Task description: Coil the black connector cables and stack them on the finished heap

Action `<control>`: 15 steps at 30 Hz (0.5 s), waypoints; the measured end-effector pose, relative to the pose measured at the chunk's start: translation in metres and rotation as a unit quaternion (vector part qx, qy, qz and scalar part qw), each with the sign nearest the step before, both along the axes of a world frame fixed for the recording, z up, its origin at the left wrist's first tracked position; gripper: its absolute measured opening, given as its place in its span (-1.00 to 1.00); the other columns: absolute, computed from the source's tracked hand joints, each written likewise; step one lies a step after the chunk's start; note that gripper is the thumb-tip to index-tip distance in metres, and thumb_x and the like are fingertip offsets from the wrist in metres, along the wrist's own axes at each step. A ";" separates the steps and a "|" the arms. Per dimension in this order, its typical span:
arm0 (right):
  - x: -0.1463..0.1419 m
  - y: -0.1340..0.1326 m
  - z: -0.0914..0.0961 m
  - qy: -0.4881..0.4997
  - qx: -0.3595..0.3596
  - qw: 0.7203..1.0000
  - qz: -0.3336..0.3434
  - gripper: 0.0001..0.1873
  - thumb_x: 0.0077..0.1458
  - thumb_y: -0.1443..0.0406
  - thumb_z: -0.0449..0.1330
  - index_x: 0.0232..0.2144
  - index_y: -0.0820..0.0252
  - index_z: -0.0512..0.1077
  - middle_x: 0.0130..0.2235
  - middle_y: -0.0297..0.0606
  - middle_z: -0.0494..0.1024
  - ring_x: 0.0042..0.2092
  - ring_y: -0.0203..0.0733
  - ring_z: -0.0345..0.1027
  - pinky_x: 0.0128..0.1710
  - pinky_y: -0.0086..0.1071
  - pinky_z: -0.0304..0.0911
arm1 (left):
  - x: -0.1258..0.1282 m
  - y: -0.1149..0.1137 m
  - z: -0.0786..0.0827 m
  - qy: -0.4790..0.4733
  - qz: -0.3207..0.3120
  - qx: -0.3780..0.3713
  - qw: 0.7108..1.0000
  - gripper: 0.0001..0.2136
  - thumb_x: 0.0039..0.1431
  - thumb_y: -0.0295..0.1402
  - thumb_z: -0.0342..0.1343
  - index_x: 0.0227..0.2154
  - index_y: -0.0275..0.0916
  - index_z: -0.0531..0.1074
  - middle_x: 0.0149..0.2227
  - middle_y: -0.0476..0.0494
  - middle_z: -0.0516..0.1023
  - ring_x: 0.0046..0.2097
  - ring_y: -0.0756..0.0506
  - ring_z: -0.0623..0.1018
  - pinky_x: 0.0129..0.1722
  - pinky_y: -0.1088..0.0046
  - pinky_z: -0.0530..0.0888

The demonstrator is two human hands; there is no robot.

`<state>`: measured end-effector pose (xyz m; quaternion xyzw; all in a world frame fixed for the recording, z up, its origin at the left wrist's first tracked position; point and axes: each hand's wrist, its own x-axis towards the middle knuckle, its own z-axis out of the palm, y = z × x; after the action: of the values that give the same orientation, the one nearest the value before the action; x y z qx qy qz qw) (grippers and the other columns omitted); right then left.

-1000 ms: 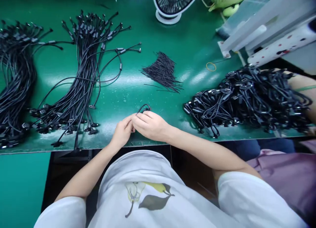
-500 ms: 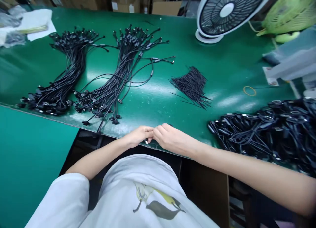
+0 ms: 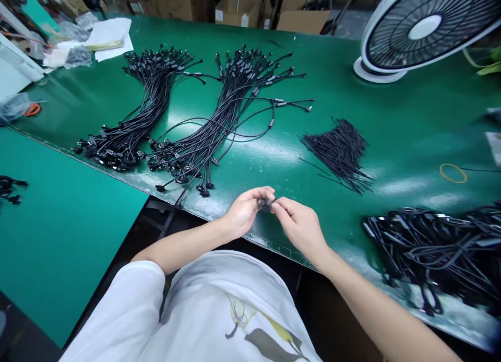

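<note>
My left hand [image 3: 246,210] and my right hand [image 3: 300,227] meet fingertip to fingertip just above the near edge of the green table [image 3: 383,116]. Between the pinched fingers sits a small black cable piece [image 3: 266,202], mostly hidden by them. Both hands are closed on it. A fan of short black ties [image 3: 340,152] lies beyond my right hand. Two laid-out bundles of black cables lie further left: one bundle [image 3: 219,127] near the middle, another [image 3: 133,116] beside it.
A tangled heap of black cables [image 3: 438,247] fills the table's right side. A white desk fan [image 3: 418,33] stands at the back right, a yellow rubber band [image 3: 453,172] lies near it. Papers and bags [image 3: 90,41] sit far left; cardboard boxes behind.
The view has swung left and up. My hands lifted slightly off the table edge, fingertips still pinched together on the black piece; the cable loop seen earlier no longer shows.
</note>
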<state>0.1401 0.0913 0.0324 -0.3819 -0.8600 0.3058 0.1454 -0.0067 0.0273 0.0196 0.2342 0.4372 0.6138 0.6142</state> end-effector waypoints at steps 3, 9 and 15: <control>0.004 0.004 0.002 0.059 -0.105 0.990 -0.068 -0.64 0.24 0.12 -0.05 -0.52 0.12 0.32 -0.54 -0.32 0.40 -0.47 -0.19 0.28 -0.45 -0.36 0.15 | -0.004 -0.005 0.002 0.235 -0.097 0.122 0.959 -0.79 0.07 -0.51 0.03 -0.53 -0.21 0.55 -0.20 -0.15 0.50 -0.06 -0.13 0.41 0.13 0.25 0.25; 0.013 -0.007 0.016 0.070 -0.034 0.997 0.003 -0.69 0.24 0.16 -0.04 -0.47 0.11 0.36 -0.40 -0.25 0.50 -0.35 -0.15 0.36 -0.31 -0.31 0.22 | -0.009 0.000 -0.012 0.196 -0.144 0.071 0.967 -0.77 0.18 -0.35 0.00 -0.30 -0.25 0.58 -0.09 -0.22 0.47 0.04 -0.18 0.40 0.12 0.25 0.29; 0.012 0.001 0.007 0.070 -0.082 0.994 -0.033 -0.65 0.20 0.11 -0.01 -0.55 0.13 0.31 -0.49 -0.28 0.40 -0.41 -0.20 0.26 -0.37 -0.34 0.14 | -0.018 -0.010 0.011 0.263 -0.187 0.140 0.936 -0.65 0.27 -0.18 -0.01 -0.35 -0.27 0.61 -0.12 -0.21 0.42 -0.06 -0.13 0.45 0.08 0.33 0.32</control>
<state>0.1520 0.0926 0.0396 -0.3980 -0.8067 0.3964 0.1836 -0.0251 0.0174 0.0304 0.5480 0.4414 0.4594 0.5421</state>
